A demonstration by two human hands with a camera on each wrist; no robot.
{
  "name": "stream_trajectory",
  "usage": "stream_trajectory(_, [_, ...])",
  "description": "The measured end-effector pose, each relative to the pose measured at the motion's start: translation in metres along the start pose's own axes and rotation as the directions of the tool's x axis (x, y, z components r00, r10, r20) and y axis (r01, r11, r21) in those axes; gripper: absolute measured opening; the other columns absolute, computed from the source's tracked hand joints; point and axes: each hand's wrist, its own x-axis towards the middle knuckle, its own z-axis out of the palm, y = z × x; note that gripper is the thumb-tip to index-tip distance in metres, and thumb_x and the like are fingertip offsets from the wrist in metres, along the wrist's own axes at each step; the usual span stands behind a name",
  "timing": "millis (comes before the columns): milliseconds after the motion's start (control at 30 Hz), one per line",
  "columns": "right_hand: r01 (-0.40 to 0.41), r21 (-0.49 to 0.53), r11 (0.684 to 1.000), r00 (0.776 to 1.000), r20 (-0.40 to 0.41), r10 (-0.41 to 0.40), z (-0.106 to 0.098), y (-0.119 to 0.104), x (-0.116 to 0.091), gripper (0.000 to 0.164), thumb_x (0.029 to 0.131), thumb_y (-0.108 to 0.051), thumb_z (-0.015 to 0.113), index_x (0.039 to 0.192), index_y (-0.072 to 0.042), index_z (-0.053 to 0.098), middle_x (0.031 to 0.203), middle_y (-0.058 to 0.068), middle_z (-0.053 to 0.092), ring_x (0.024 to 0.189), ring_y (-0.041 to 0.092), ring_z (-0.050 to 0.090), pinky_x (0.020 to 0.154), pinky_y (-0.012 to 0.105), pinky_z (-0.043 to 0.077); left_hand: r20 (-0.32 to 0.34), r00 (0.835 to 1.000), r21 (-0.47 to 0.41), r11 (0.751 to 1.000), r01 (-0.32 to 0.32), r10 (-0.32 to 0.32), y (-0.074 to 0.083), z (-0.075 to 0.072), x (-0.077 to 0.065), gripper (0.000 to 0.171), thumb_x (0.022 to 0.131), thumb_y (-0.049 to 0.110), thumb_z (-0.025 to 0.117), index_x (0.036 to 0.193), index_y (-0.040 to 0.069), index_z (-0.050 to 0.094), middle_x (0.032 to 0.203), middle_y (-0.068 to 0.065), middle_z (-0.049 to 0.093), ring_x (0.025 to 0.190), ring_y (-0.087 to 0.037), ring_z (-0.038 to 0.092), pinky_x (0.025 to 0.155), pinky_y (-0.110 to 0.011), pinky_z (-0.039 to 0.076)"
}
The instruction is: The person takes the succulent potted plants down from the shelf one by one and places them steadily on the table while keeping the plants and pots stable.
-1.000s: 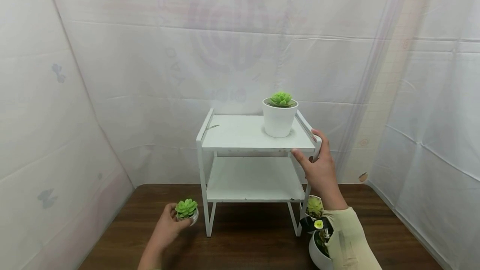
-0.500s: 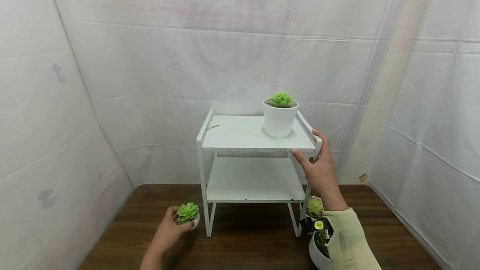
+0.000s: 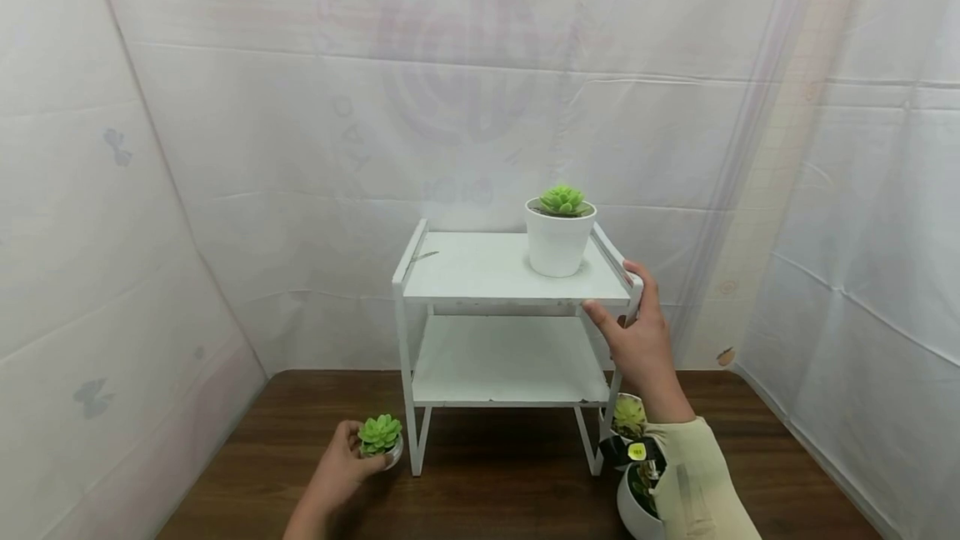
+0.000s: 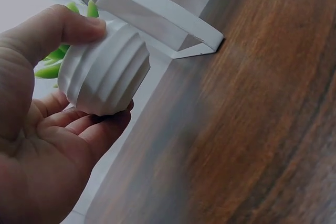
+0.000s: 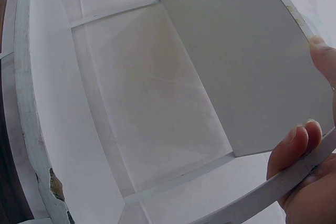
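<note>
My left hand (image 3: 341,467) pinches a small succulent in a ribbed white pot (image 4: 107,69), thumb on one side and fingers under the other. In the head view its green rosette (image 3: 380,433) faces up, just left of the front left leg of a white two-tier shelf (image 3: 510,357). The left wrist view shows the pot held above the wood. My right hand (image 3: 641,340) grips the shelf's front right corner post, thumb at the top board's front edge. In the right wrist view, curled fingers (image 5: 294,148) wrap round the white post.
A larger white pot with a green succulent (image 3: 558,244) stands on the top board's right side. Two more potted succulents, one behind (image 3: 628,413) and one in front (image 3: 637,507), sit by the right wrist, partly hidden. The brown table (image 3: 247,465) meets white sheet walls.
My left hand has moved slightly right and down with the small potted succulent, closer to the shelf's leg. My right hand stays on the corner post.
</note>
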Motion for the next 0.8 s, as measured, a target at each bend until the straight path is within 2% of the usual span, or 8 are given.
stream_trajectory(167, [-0.015, -0.003, 1.0, 1.0, 0.0, 0.015, 0.0, 0.0, 0.0, 0.082, 0.086, -0.047, 0.071, 0.15, -0.04, 0.02, 0.079, 0.011, 0.044, 0.053, 0.019, 0.044, 0.05, 0.032, 0.044, -0.003, 1.0, 0.007, 1.0, 0.0, 0.0, -0.004, 0.002, 0.0, 0.064, 0.076, 0.01, 0.079, 0.119, -0.007, 0.035, 0.132, -0.04, 0.043, 0.126, -0.052, 0.045, 0.096, -0.048, 0.05])
stream_trajectory(333, [-0.009, -0.004, 1.0, 1.0, -0.001, 0.009, 0.0, 0.0, -0.001, 0.082, 0.086, -0.046, 0.07, 0.151, -0.038, 0.02, 0.08, 0.01, 0.044, 0.053, 0.019, 0.043, 0.049, 0.032, 0.043, 0.001, 1.0, 0.002, 1.0, 0.013, -0.013, -0.007, 0.004, 0.0, 0.062, 0.075, 0.01, 0.08, 0.117, -0.006, 0.037, 0.131, -0.038, 0.046, 0.126, -0.051, 0.046, 0.096, -0.047, 0.05])
stream_trajectory(467, [-0.013, -0.006, 1.0, 1.0, -0.005, 0.013, 0.001, 0.001, -0.001, 0.082, 0.086, -0.047, 0.07, 0.15, -0.041, 0.02, 0.081, 0.01, 0.043, 0.055, 0.02, 0.042, 0.05, 0.032, 0.042, 0.0, 1.0, -0.026, 0.999, 0.031, -0.031, -0.008, 0.006, 0.0, 0.062, 0.074, 0.01, 0.081, 0.116, -0.005, 0.038, 0.131, -0.036, 0.048, 0.125, -0.049, 0.048, 0.094, -0.046, 0.051])
stream_trajectory(667, [-0.008, -0.003, 1.0, 1.0, -0.009, 0.008, 0.001, 0.002, 0.0, 0.082, 0.086, -0.046, 0.071, 0.15, -0.039, 0.02, 0.084, 0.011, 0.044, 0.056, 0.02, 0.043, 0.05, 0.032, 0.043, -0.002, 0.999, -0.06, 0.997, 0.051, -0.052, -0.012, 0.009, 0.0, 0.062, 0.072, 0.012, 0.085, 0.11, -0.003, 0.039, 0.123, -0.03, 0.055, 0.115, -0.04, 0.059, 0.085, -0.038, 0.053])
stream_trajectory(800, [-0.002, -0.004, 1.0, 1.0, -0.005, 0.002, 0.001, 0.002, 0.0, 0.082, 0.086, -0.045, 0.07, 0.15, -0.038, 0.02, 0.087, 0.013, 0.045, 0.058, 0.02, 0.044, 0.052, 0.032, 0.043, -0.008, 0.998, -0.074, 0.996, 0.054, -0.055, -0.015, 0.01, 0.002, 0.062, 0.071, 0.011, 0.085, 0.109, -0.004, 0.039, 0.121, -0.029, 0.055, 0.112, -0.035, 0.062, 0.083, -0.035, 0.053])
